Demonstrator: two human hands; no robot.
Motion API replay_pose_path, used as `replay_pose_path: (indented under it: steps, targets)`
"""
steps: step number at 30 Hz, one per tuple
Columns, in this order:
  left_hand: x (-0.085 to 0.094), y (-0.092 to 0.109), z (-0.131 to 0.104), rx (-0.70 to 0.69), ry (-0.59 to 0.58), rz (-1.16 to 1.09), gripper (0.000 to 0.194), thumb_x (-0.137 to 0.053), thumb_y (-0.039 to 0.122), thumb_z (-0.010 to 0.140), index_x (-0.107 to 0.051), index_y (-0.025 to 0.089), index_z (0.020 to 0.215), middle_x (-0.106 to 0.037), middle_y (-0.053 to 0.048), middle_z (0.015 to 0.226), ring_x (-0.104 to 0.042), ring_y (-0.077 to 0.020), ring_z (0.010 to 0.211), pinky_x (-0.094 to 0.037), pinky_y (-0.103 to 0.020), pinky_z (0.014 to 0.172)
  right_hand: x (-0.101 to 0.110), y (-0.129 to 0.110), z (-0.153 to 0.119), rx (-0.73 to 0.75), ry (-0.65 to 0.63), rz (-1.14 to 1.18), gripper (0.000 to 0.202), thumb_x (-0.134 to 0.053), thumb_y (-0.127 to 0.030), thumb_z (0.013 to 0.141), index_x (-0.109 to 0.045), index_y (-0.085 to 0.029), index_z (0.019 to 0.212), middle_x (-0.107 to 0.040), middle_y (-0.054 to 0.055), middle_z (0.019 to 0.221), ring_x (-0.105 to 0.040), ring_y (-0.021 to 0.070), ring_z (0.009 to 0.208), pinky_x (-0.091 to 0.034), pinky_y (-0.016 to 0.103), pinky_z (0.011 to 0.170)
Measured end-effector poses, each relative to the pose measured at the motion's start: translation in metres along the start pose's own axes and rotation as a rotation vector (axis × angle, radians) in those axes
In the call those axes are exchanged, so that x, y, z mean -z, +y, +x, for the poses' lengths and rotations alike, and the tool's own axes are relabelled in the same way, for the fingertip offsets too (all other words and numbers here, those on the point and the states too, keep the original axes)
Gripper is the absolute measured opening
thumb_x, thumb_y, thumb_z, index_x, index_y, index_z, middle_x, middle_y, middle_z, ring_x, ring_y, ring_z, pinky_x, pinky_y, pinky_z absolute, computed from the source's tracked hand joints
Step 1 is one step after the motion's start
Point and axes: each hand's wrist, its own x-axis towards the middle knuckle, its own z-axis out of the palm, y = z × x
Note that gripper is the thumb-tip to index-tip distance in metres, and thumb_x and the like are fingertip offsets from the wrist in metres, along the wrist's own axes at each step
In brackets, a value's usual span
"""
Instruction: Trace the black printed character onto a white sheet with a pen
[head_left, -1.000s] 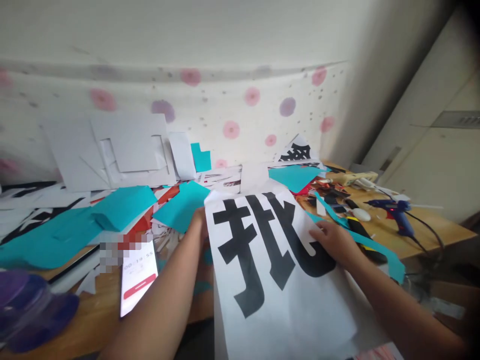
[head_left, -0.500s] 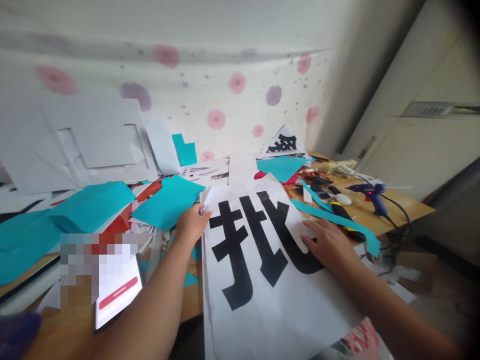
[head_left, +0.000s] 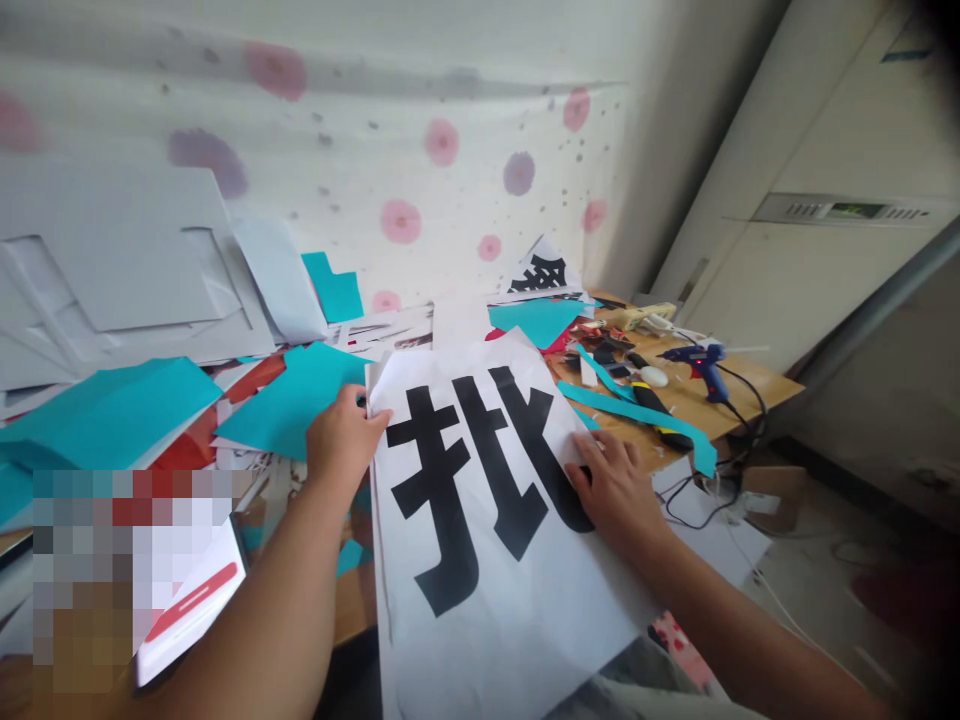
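1. Right up close, the big white sheet [head_left: 517, 620] fills the middle, its lower end cut off by the frame; it reaches past the table's near edge, and what props it underneath is hidden.
2. Here's the left hand [head_left: 346, 440] at the sheet's ten o'clock, pinching the left edge, thumb on top. The right hand [head_left: 619, 490] lies at two o'clock, fingers on the paper, covering part of the black character [head_left: 450, 530]; whether it clamps the edge, I can't tell.
3. Over at eight o'clock, a lit phone [head_left: 202, 600], partly lost under pixel blocks and close to the left forearm.
4. Teal paper [head_left: 292, 400] crowds ten o'clock, so that side is tight. At two o'clock there's a teal strip [head_left: 645, 410] across a yellow-and-black tool [head_left: 652, 400].
5. Further along two o'clock, the blue glue gun [head_left: 705, 370] sits with its cable curving round; the wooden table [head_left: 750, 380] shows a bare patch beside it, running to the corner.
6. Past that edge, at three o'clock, a cardboard box [head_left: 780, 490] stands on the dim floor.
7. At the back, white boards [head_left: 135, 250] lean at ten o'clock, spotted cloth [head_left: 337, 180] hangs at twelve, and a pale cabinet [head_left: 810, 270] rises at two.
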Motion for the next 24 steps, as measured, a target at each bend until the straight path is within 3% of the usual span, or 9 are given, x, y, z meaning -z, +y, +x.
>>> replay_pose_path:
  steps: [3, 7, 9, 14, 17, 20, 22, 24]
  targets:
    - [-0.002, 0.001, -0.001, 0.146, -0.004, -0.355, 0.061, -0.081, 0.03, 0.058, -0.058, 0.02, 0.113, -0.071, -0.01, 0.092, -0.065, -0.0383, 0.105, -0.049, -0.052, 0.091, 0.002, 0.001, -0.001, -0.004, 0.001, -0.023, 0.042, -0.04, -0.036, 0.098, -0.058, -0.018, 0.132, -0.052, 0.018, 0.142, -0.047, 0.037, 0.128, -0.041, 0.053, 0.102]
    - [-0.011, 0.002, -0.006, 0.258, -0.223, -0.593, 0.031, -0.075, 0.029, 0.063, -0.061, 0.016, 0.089, -0.07, -0.009, 0.078, -0.07, -0.0297, 0.072, -0.057, -0.046, 0.066, 0.009, -0.015, 0.001, 0.057, -0.033, -0.041, 0.047, -0.042, -0.035, 0.099, -0.051, -0.015, 0.141, -0.034, 0.016, 0.159, -0.026, 0.0376, 0.147, -0.025, 0.059, 0.114]
    - [-0.015, 0.004, -0.01, 0.261, -0.274, -0.68, 0.027, -0.073, 0.027, 0.063, -0.059, 0.017, 0.084, -0.069, -0.007, 0.075, -0.069, -0.0273, 0.067, -0.057, -0.045, 0.064, 0.013, -0.038, -0.001, 0.201, -0.113, 0.029, 0.053, -0.045, -0.038, 0.098, -0.045, -0.016, 0.146, -0.032, 0.014, 0.161, -0.023, 0.0353, 0.149, -0.019, 0.059, 0.117]
    - [-0.019, 0.006, -0.014, 0.159, -0.266, -0.811, 0.032, -0.069, 0.034, 0.065, -0.053, 0.02, 0.088, -0.068, -0.002, 0.079, -0.068, -0.0231, 0.072, -0.057, -0.042, 0.07, 0.024, -0.116, -0.015, 0.818, -0.282, 0.325, 0.074, -0.033, -0.064, 0.097, -0.026, -0.019, 0.156, -0.021, 0.004, 0.164, -0.014, 0.0276, 0.153, -0.012, 0.055, 0.122]
    - [-0.019, 0.005, -0.013, 0.065, -0.225, -0.809, 0.032, -0.069, 0.038, 0.066, -0.053, 0.02, 0.086, -0.066, -0.001, 0.079, -0.065, -0.0225, 0.075, -0.055, -0.04, 0.075, 0.025, -0.14, -0.009, 0.892, -0.269, 0.373, 0.082, -0.028, -0.071, 0.094, -0.02, -0.019, 0.157, -0.018, 0.003, 0.165, -0.015, 0.0242, 0.153, -0.007, 0.051, 0.124]
    - [-0.02, 0.002, -0.011, -0.006, -0.157, -0.759, 0.03, -0.069, 0.042, 0.068, -0.054, 0.021, 0.084, -0.063, 0.0, 0.077, -0.063, -0.0232, 0.078, -0.052, -0.039, 0.08, 0.017, -0.126, 0.017, 0.796, -0.241, 0.323, 0.088, -0.03, -0.076, 0.09, -0.019, -0.02, 0.157, -0.017, 0.005, 0.165, -0.016, 0.0252, 0.153, -0.008, 0.052, 0.124]
    - [-0.022, 0.0, -0.01, -0.031, -0.117, -0.726, 0.03, -0.068, 0.043, 0.07, -0.055, 0.021, 0.087, -0.064, -0.002, 0.082, -0.063, -0.0248, 0.084, -0.051, -0.04, 0.082, 0.01, -0.094, 0.042, 0.633, -0.236, 0.228, 0.089, -0.031, -0.077, 0.089, -0.02, -0.02, 0.157, -0.016, 0.007, 0.165, -0.016, 0.0283, 0.153, -0.013, 0.056, 0.122]
    - [-0.023, -0.001, -0.009, -0.043, -0.086, -0.696, 0.032, -0.066, 0.044, 0.071, -0.056, 0.021, 0.091, -0.067, -0.004, 0.088, -0.063, -0.0262, 0.089, -0.051, -0.04, 0.084, 0.005, -0.051, 0.067, 0.375, -0.268, 0.111, 0.085, -0.035, -0.071, 0.093, -0.022, -0.017, 0.157, -0.016, 0.011, 0.164, -0.017, 0.0302, 0.152, -0.019, 0.057, 0.12]
